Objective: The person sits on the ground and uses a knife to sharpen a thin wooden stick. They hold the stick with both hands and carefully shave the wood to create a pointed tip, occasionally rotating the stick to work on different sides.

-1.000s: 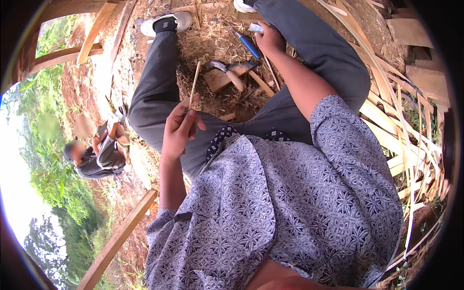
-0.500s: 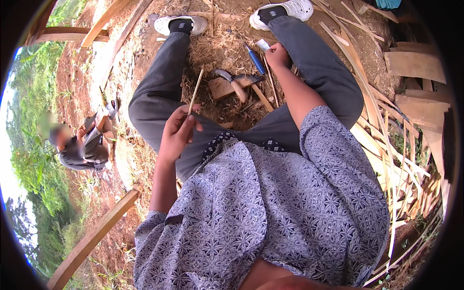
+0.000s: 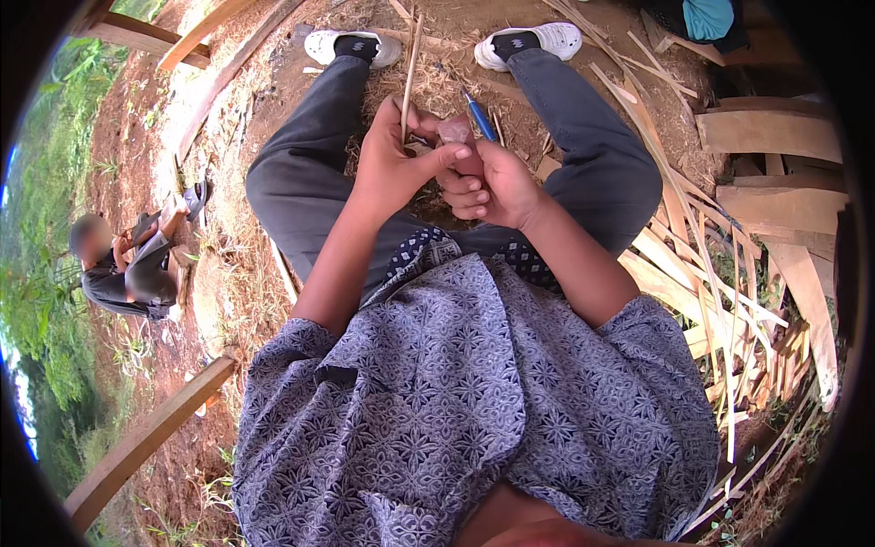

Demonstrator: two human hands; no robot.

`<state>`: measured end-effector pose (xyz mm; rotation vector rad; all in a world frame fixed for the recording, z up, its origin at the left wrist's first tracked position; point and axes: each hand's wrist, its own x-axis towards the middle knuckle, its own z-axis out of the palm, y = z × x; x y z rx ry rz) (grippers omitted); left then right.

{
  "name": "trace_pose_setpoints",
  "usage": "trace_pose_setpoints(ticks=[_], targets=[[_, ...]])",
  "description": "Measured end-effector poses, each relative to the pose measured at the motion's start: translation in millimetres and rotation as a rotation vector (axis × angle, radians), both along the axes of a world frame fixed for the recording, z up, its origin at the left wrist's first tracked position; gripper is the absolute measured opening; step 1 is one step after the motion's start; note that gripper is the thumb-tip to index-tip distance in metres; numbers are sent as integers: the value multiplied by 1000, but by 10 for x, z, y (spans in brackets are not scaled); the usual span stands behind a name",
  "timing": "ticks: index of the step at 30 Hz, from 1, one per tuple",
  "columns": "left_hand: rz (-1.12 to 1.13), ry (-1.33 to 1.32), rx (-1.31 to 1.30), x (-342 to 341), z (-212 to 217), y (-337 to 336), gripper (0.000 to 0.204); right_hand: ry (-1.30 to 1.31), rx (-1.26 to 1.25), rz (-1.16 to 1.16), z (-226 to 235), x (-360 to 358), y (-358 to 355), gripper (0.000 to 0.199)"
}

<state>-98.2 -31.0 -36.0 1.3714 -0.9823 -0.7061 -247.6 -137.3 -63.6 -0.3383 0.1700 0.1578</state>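
On the ground, wood strips heap near 3 o'clock; a beam slants at 8. Toward 12, the left hand, half curled, has a stick pointing to 12; the right hand, nearly closed, pinches a small pale thing, its kind unclear. A blue tool lies just beyond.

Legs hem in the hands on both sides. Ahead, a gap runs between the white shoes, partly crossed by the thin stick and blue tool; pale strips crowd beyond the right leg.
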Motion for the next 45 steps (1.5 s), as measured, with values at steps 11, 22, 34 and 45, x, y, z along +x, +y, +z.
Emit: trace_pose_setpoints(ticks=[11,22,34,45], targets=[[111,344,240,153,120,573,30,230,-717,-92,122,-124,375,52],[-147,344,204,-86,545,896,51,-20,-1320,-611,567,78,-56,42],[-91,523,75,-182,660,879,57,-219,-1795,-464,723,191,79,48],[-134,762,13,-200,713,895,67,-258,-1728,-455,551,255,222,52]])
